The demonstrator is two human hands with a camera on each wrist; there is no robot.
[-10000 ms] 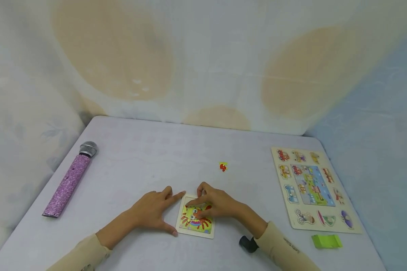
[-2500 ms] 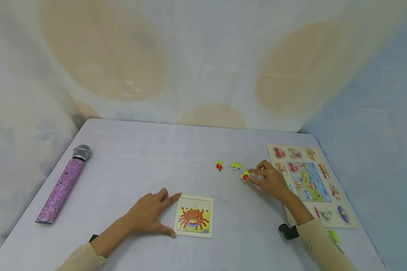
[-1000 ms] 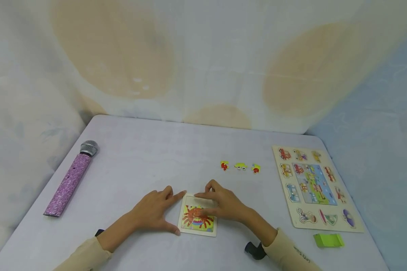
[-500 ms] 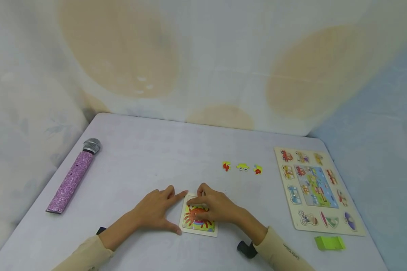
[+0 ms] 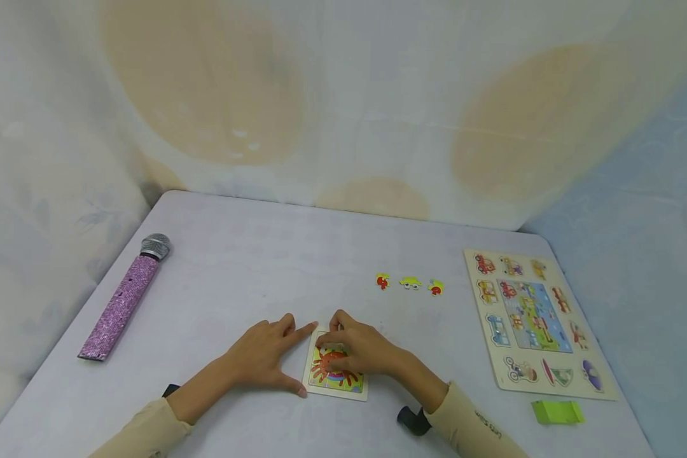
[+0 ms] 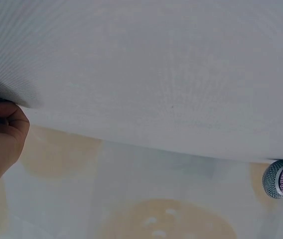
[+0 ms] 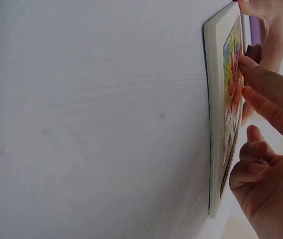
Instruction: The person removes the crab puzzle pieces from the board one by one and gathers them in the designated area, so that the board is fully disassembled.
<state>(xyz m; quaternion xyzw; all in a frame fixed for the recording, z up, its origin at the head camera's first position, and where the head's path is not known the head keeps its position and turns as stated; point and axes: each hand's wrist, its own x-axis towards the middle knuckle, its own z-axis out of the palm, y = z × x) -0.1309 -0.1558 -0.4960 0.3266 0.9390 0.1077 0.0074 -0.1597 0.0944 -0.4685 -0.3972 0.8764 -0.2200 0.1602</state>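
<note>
Square puzzle [image 5: 338, 379] lies flat on table [image 5: 235, 261], pale-framed, red crab on yellow ground, upper portion partly covered by fingers. Left hand [image 5: 259, 356]: thumb and forefinger spread against its left corners, unclenched. Right hand [image 5: 363, 346]: thumb and forefinger touch the crab; cannot tell whether this grip pinches anything. Three loose pieces [image 5: 410, 283] lie beyond.

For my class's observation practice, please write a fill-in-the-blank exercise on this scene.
Beyond the crab puzzle, ____ loose pieces lie in a row.
The small block near the large puzzle board is ____.
The left hand touches the crab puzzle's frame with its index finger and ____.
The microphone lies nearer the ____ hand.

Missing words: three; green; thumb; left.
</note>
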